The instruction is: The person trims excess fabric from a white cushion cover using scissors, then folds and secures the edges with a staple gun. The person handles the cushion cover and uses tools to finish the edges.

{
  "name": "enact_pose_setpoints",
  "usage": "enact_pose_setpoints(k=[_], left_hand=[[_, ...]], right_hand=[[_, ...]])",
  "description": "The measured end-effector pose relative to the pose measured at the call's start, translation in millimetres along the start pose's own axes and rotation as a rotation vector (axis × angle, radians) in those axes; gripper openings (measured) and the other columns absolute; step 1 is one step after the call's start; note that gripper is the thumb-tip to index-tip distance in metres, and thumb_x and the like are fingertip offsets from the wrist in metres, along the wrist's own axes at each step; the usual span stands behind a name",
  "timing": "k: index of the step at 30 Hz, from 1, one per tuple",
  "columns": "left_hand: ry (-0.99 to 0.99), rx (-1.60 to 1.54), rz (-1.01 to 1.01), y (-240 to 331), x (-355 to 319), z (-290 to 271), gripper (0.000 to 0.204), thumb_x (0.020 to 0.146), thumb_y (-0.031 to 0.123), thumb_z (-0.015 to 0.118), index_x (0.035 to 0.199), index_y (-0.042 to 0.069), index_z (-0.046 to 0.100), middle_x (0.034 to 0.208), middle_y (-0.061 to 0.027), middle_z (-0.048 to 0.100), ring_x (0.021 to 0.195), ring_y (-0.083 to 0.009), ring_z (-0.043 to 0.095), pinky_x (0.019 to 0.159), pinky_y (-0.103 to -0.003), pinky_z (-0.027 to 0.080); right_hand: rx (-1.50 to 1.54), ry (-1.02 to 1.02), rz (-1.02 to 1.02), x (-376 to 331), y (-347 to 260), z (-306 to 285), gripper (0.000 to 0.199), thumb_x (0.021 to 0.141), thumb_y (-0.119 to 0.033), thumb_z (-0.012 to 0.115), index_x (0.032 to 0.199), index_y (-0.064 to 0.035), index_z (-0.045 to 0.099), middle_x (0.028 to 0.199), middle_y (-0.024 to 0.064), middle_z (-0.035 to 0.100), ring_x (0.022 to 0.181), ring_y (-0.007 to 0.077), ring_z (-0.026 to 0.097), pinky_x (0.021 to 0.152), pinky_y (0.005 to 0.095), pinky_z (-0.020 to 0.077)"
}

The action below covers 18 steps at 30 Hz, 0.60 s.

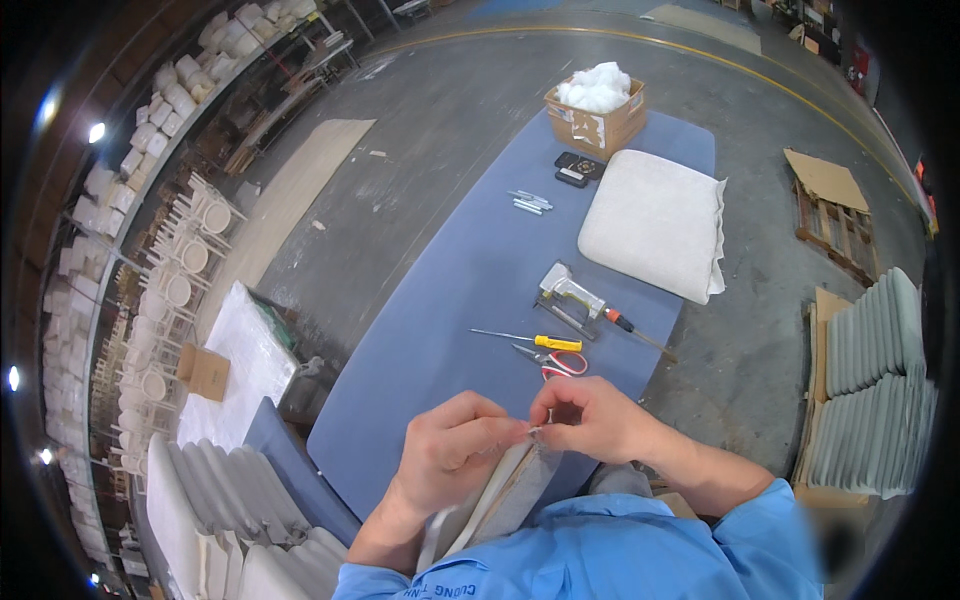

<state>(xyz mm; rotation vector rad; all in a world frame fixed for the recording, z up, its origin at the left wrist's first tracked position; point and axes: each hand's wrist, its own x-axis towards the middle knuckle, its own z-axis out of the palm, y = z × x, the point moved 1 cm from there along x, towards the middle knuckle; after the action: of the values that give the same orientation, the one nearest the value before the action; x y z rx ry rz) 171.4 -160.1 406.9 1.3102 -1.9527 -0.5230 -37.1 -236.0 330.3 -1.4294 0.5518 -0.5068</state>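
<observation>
A light grey fabric-covered cushion panel [527, 483] stands on edge against my body, its upper corner between my hands. My left hand [450, 448] is closed, thumb and forefinger pinching the fabric at that corner. From the other side my right hand [597, 422] pinches the same corner, fingertips nearly meeting those of the left. Just beyond the hands lie scissors [567, 362] with red and white handles and a screwdriver [556, 342] with a yellow handle. Farther off, a staple gun [573, 289] rests with its hose toward the right table edge.
The blue-covered table [420, 340] carries another light grey cushion [652, 215], metal staple strips [531, 203], a black device [577, 169] and a cardboard box [597, 128] of white stuffing. Grey cushions are stacked at left [235, 490] and right [870, 400]. Chair frames [180, 285] line the left.
</observation>
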Motion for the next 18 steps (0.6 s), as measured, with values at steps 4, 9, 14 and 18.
enact_pose_setpoints(k=[4,9,14,18], left_hand=[[0.032,-0.108,-0.022,-7.0,1.2,-5.6,0.026,0.073,-0.007,0.082,0.096,0.007,0.083,0.086,-0.0059,0.072,0.077,-0.0173,0.070,0.065,-0.028,0.053],[0.041,-0.155,-0.040,-18.0,3.6,-5.0,0.027,0.073,-0.009,0.081,0.095,0.005,0.082,0.087,-0.0065,0.072,0.077,-0.0169,0.070,0.065,-0.028,0.052],[0.013,-0.162,-0.040,-23.0,7.2,-3.0,0.026,0.073,-0.008,0.082,0.095,0.005,0.082,0.087,-0.0068,0.073,0.076,-0.0170,0.070,0.065,-0.028,0.052],[-0.042,-0.061,-0.003,-17.1,8.2,-5.8,0.023,0.073,-0.004,0.084,0.093,0.006,0.082,0.086,-0.0061,0.073,0.075,-0.0177,0.071,0.064,-0.028,0.053]], right_hand=[[0.180,-0.108,0.117,3.2,-2.3,-11.7,0.020,0.096,-0.017,0.072,0.112,-0.0042,0.072,0.091,-0.0004,0.069,0.081,0.0085,0.064,0.074,0.0276,0.0532],[0.072,-0.162,0.140,16.1,-7.7,-16.9,0.014,0.096,-0.011,0.073,0.105,0.0000,0.074,0.092,0.0025,0.071,0.083,0.0107,0.067,0.074,0.0291,0.0554],[-0.008,-0.163,0.114,23.7,-5.5,-18.6,0.014,0.093,-0.012,0.075,0.100,-0.0002,0.073,0.086,0.0016,0.071,0.080,0.0097,0.065,0.071,0.0276,0.0539],[-0.151,-0.088,0.003,20.6,-16.0,-11.2,0.014,0.089,-0.013,0.077,0.095,-0.0020,0.070,0.087,0.0013,0.069,0.078,0.0088,0.064,0.070,0.0269,0.0522]])
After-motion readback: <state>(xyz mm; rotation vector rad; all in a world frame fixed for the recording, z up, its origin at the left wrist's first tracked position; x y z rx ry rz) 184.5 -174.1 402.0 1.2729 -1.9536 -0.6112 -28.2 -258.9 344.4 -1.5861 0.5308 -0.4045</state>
